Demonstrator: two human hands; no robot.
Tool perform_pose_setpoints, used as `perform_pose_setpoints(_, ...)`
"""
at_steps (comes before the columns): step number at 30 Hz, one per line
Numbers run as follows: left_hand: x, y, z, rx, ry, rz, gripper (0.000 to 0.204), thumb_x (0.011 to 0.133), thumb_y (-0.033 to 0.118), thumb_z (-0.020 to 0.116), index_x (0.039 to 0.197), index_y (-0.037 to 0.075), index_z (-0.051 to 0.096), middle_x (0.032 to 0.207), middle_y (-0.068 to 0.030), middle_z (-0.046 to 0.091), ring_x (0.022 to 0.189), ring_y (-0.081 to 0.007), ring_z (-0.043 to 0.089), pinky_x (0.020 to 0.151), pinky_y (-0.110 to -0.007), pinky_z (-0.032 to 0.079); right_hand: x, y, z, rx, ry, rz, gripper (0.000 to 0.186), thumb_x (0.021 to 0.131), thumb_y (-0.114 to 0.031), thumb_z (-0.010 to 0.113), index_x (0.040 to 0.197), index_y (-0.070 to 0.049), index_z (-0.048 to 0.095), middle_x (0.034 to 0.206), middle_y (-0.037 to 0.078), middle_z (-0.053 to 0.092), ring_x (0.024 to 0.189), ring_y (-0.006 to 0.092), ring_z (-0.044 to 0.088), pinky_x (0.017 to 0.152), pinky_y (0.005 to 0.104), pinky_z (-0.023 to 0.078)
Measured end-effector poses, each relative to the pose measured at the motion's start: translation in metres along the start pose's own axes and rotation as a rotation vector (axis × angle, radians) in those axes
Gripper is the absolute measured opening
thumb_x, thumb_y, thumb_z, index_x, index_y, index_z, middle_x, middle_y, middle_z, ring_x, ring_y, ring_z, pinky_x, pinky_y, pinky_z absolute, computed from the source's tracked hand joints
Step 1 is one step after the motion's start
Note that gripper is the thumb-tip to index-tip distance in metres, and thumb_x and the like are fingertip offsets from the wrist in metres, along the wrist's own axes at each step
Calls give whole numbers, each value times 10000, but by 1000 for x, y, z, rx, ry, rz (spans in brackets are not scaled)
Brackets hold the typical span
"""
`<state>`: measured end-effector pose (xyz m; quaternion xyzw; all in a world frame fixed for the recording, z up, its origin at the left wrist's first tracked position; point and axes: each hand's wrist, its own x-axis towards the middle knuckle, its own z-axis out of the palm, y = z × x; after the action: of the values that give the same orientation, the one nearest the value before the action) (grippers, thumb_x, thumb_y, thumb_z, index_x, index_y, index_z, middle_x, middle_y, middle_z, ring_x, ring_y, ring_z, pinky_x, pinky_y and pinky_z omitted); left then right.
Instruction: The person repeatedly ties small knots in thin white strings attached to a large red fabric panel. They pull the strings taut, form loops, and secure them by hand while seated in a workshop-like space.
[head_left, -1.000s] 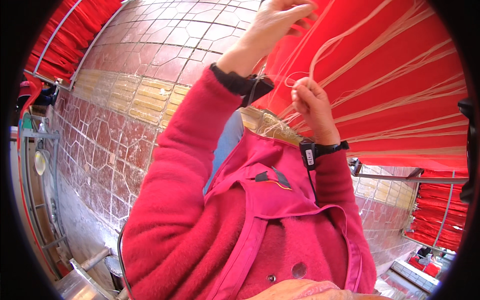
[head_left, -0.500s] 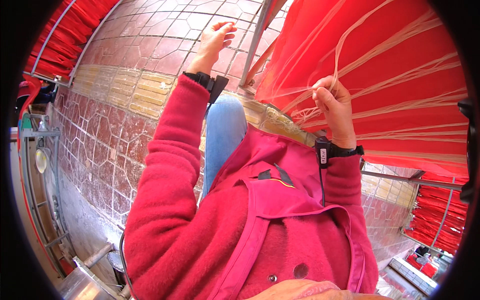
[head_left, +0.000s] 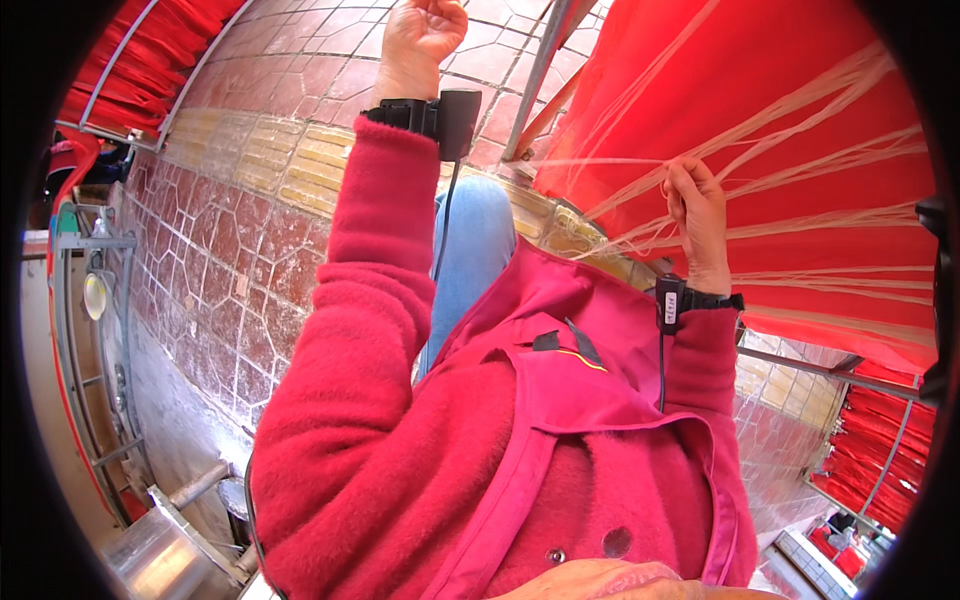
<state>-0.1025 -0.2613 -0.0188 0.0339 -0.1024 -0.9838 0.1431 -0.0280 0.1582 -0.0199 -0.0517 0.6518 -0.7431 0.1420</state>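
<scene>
My right hand (head_left: 697, 222) is raised in front of a red cloth, thumb and fingers pinched on thin pale strands (head_left: 612, 161). From the pinch, a fine strand runs left past the cloth's edge. More bundles of pale strands (head_left: 800, 225) fan across the red cloth (head_left: 770, 190), and loose, tangled ends gather near its lower left corner. Out over the tiles, at the top edge of the view, my left hand (head_left: 424, 38) is closed with its fingers curled. Whatever it may hold cannot be made out.
A metal frame post (head_left: 540, 75) stands at the cloth's left edge. Red cloths on racks (head_left: 140, 65) hang far left, with others (head_left: 875, 435) at lower right. Below lies a tiled floor (head_left: 225, 235) with a yellow ribbed strip. A metal machine (head_left: 165, 560) sits lower left.
My left hand has moved up to the top edge, its fingers curling in. My right hand has shifted slightly right, still pinching strands, and one strand now stretches straighter to the left.
</scene>
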Motion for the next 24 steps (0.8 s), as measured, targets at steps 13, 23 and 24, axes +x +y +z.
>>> perform_pose_setpoints(13, -227, -183, 136, 865, -1179, -935, 141, 929, 178, 604, 948, 47, 651, 830, -12, 669, 734, -73, 615, 669, -238, 499, 51, -34, -16, 62, 270, -165, 119, 912, -141, 654, 990, -53, 646, 757, 33, 644, 490, 24, 409, 416, 170, 286)
perform_pose_setpoints(23, -107, -166, -38, 2138, -1340, -179, 173, 845, 210, 587, 841, 56, 667, 762, -163, 667, 719, -337, 672, 670, -437, 531, 25, -100, -30, 405, 233, -505, 142, 967, -150, 590, 1024, -32, 644, 761, 43, 651, 478, 31, 381, 439, 182, 283)
perform_pose_setpoints(24, -91, -162, -51, 2244, -1178, -67, 157, 857, 184, 573, 823, 53, 653, 756, -190, 648, 704, -352, 661, 650, -442, 528, 22, -101, -27, 391, 195, -491, 145, 967, -151, 590, 1029, -32, 646, 761, 39, 649, 480, 29, 382, 440, 180, 282)
